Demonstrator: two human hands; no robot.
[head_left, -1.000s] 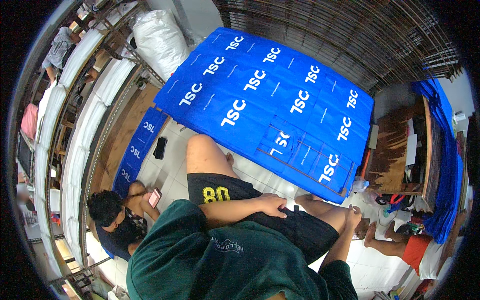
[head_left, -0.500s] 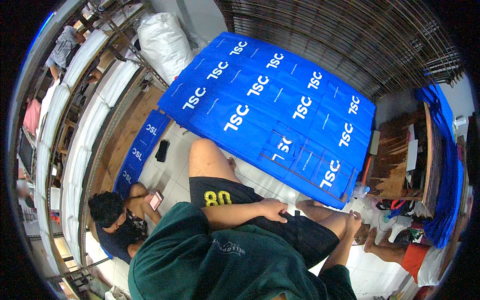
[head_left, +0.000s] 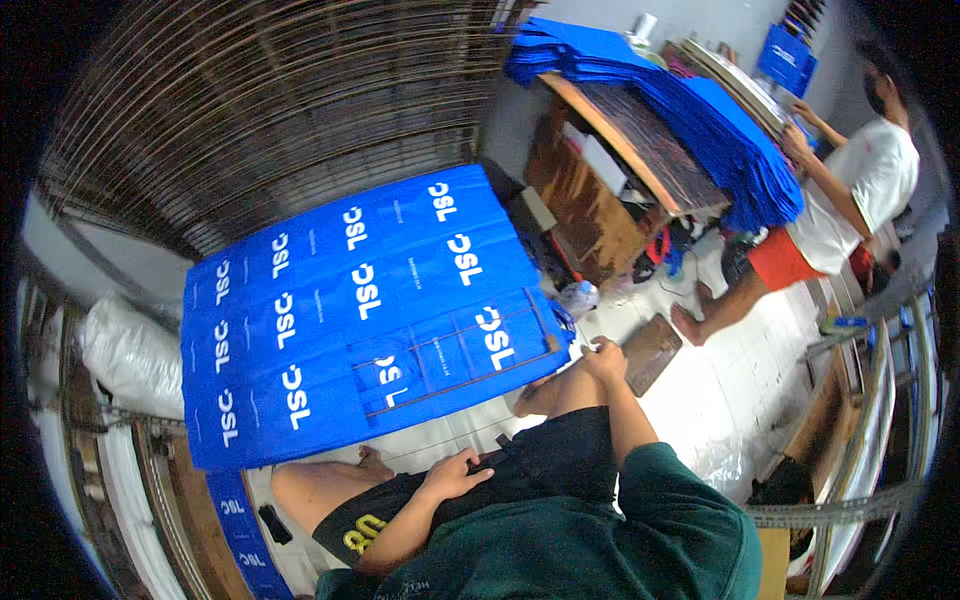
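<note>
Blue printed sheet (head_left: 370,320) pinched at its corner by right hand (head_left: 603,357); left hand (head_left: 455,475) loose, flat on black shorts (head_left: 540,465).

Dark green short-sleeved shirt (head_left: 600,530) — small pale print near the hem; black shorts (head_left: 520,470) with a yellow marking — forearms bare.

Just beyond the hands, the sheets (head_left: 370,320) are bright blue with white lettering, the nearest crossed by thin orange lines. The shorts (head_left: 500,475) under the left hand (head_left: 452,475) are black with yellow numerals; the shirt (head_left: 590,540) is dark green.
</note>
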